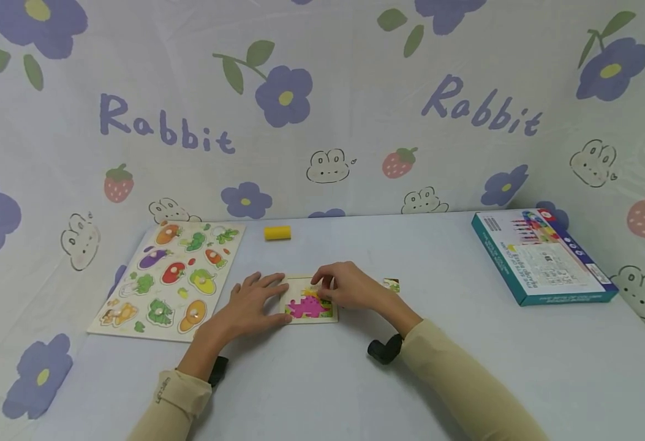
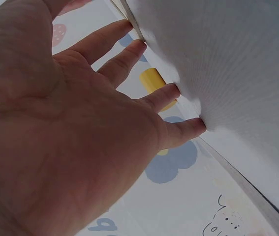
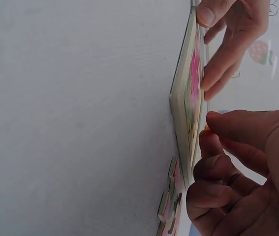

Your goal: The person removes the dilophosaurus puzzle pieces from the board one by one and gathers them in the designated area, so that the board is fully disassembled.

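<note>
A small framed jigsaw puzzle (image 1: 298,285) lies on the table, its lower part filled with a pink and yellow picture, its upper left bare. My left hand (image 1: 253,307) rests at the puzzle's left edge with fingers spread; in the left wrist view its fingertips (image 2: 202,124) touch the white surface. Over the puzzle's right side, my right hand (image 1: 350,286) pinches a puzzle piece (image 3: 206,128) between thumb and forefinger. Only a yellow-orange sliver of that piece shows. To the right lies a loose puzzle piece (image 1: 391,284); the right wrist view shows joined-looking loose pieces (image 3: 165,209) beside the frame.
A vegetable peg board (image 1: 151,294) lies at the left. A yellow cylinder (image 1: 277,233) is behind the puzzle. At the right sits a teal-edged box (image 1: 543,257). Black devices, one (image 1: 384,350) at the right wrist, sit below both wrists. Printed cloth (image 1: 355,110) hangs behind.
</note>
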